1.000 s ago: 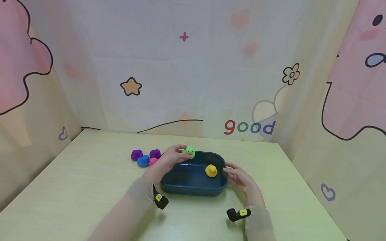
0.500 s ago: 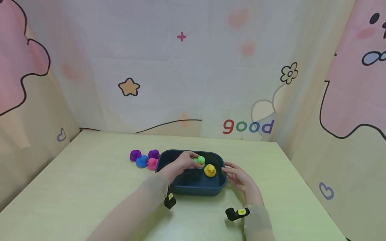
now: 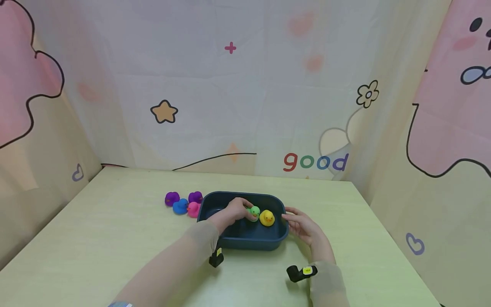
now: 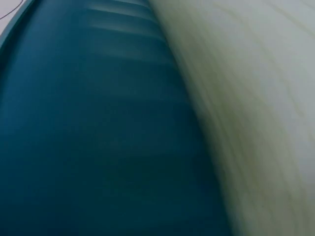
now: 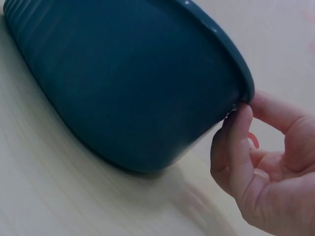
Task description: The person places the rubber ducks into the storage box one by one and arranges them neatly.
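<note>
My left hand (image 3: pixel 235 209) reaches into a dark blue basin (image 3: pixel 245 243) and holds a green rubber duck (image 3: pixel 255 212) between thumb and fingers. Right beside it in the basin sits a yellow rubber duck (image 3: pixel 267 218). At the basin's right end, my right hand (image 3: pixel 304 226) grips the rim; the right wrist view shows its thumb and fingers (image 5: pixel 240 132) at the rim's edge. The basin's outer wall (image 4: pixel 98 123) fills much of the left wrist view, which hides the left hand and the green duck.
Left of the basin, a blue duck (image 3: pixel 180 207), a pink duck (image 3: pixel 193 209) and two purple ducks, one far left (image 3: pixel 171 199), cluster on the pale table (image 3: pixel 126 234). A printed cloth backdrop (image 3: pixel 199 85) encloses the table at the back and sides.
My left hand has carried the green duck from above the basin's back rim, right and down into the basin, beside the yellow duck. My right hand has stayed at the rim.
</note>
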A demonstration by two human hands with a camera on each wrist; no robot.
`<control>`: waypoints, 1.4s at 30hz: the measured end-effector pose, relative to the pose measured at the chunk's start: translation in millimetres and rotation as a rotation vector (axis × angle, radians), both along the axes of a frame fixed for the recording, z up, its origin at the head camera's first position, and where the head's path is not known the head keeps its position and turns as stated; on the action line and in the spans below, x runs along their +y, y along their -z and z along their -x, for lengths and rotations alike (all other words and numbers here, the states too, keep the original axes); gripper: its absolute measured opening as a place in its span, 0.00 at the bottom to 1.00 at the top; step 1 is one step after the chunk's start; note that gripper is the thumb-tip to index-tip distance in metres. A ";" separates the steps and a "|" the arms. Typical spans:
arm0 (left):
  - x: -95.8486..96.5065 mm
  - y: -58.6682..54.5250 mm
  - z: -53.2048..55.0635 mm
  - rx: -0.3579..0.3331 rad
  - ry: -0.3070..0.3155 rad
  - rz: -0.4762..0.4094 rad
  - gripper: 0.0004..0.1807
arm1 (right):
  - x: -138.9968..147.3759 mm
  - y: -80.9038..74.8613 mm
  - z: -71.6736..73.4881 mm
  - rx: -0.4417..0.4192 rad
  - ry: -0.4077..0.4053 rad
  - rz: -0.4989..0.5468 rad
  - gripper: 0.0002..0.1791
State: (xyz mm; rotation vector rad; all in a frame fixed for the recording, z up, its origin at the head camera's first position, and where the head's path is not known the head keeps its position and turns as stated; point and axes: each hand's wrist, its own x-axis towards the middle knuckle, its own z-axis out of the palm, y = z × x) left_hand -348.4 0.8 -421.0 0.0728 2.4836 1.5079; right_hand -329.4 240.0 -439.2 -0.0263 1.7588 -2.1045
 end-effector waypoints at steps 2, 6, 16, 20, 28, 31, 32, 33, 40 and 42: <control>0.6 1.1 -0.3 0.007 -0.001 0.021 0.22 | 0.5 0.0 0.3 0.000 0.001 0.000 0.32; 1.5 2.9 -1.8 0.022 -0.002 0.071 0.21 | 1.3 0.0 0.6 0.004 -0.007 0.010 0.30; 4.1 6.4 0.0 0.049 0.004 0.160 0.20 | 1.8 -1.4 -0.4 0.005 -0.011 0.010 0.31; 5.1 6.0 -0.1 0.065 0.019 0.203 0.20 | 2.0 -2.1 -1.0 -0.001 -0.008 0.006 0.32; 3.3 -6.9 -7.7 0.164 0.148 0.388 0.28 | 1.5 -2.1 -0.8 -0.009 -0.001 0.007 0.32; -3.7 -16.4 -11.1 0.185 0.222 0.425 0.31 | 1.3 -3.8 -2.2 -0.007 -0.008 0.012 0.31; -7.4 -19.6 -11.7 0.187 0.250 0.426 0.32 | 1.3 -3.3 -2.2 -0.005 -0.012 0.014 0.32; -11.6 -23.4 -12.4 0.184 0.276 0.419 0.33 | 1.7 -2.4 -1.7 -0.004 -0.014 0.014 0.32; -54.7 -54.7 -16.0 0.165 0.388 0.329 0.33 | 6.7 7.2 0.9 0.082 -0.067 0.046 0.38; -70.4 -61.5 -15.5 0.169 0.391 0.299 0.32 | 6.8 8.2 0.8 0.091 -0.074 0.053 0.38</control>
